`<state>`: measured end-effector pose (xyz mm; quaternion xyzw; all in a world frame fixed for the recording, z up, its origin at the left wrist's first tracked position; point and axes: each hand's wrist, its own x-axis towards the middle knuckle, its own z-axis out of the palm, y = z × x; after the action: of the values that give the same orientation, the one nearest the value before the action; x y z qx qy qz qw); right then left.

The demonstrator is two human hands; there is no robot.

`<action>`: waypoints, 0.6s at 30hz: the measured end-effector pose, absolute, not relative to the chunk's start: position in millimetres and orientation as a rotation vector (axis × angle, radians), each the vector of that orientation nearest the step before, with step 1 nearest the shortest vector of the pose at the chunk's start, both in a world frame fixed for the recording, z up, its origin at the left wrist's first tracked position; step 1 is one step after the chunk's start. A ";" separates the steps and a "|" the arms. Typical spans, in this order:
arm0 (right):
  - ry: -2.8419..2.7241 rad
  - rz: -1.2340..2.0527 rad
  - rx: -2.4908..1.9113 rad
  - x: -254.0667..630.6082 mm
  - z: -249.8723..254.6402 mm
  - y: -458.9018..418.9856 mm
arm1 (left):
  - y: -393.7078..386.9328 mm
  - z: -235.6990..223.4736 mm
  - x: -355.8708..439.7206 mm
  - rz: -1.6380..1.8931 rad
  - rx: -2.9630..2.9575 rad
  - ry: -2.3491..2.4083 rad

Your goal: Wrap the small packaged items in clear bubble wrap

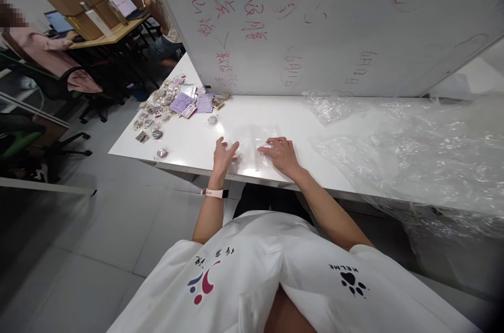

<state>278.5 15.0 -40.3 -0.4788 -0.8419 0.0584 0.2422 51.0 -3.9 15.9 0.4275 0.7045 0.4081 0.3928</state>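
A small sheet of clear plastic wrap (252,138), seemingly bubble wrap, lies on the white table in front of me. My left hand (224,155) is at its left side, fingers apart and nothing gripped; a pale watch band circles that wrist. At the sheet's right part, my right hand (284,156) has bent fingers, with thumb and fingertips closed on the plastic. Glare makes it hard to see whether anything lies under those fingertips. Beyond my left hand sits a small round wrapped item (212,120), and another wrapped piece (162,153) rests by the front edge.
Many small wrapped items (157,110) and purple packets (181,104) crowd the table's left end. A large heap of bubble wrap (425,159) covers the right side and hangs over the edge. Behind stands a whiteboard (268,65). People sit at a desk (118,33) at left.
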 end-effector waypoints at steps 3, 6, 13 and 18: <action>-2.290 0.168 -1.310 278.0 -40.6 14.7 | -3.9 13.9 56.0 1.073 0.834 1.614; -2.292 0.173 -1.307 278.2 -41.7 14.9 | 0.9 9.9 60.8 1.015 0.757 1.524; -2.250 0.241 -1.308 278.5 -43.7 16.9 | 19.7 9.0 70.8 1.119 0.791 1.344; -2.031 0.532 -1.312 283.8 -40.4 21.6 | 23.2 10.0 100.0 1.116 0.900 1.057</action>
<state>283.8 21.6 -40.4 -0.5009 -0.7752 0.2030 0.3269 100.0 23.2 10.0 0.3929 0.4614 0.4871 0.6289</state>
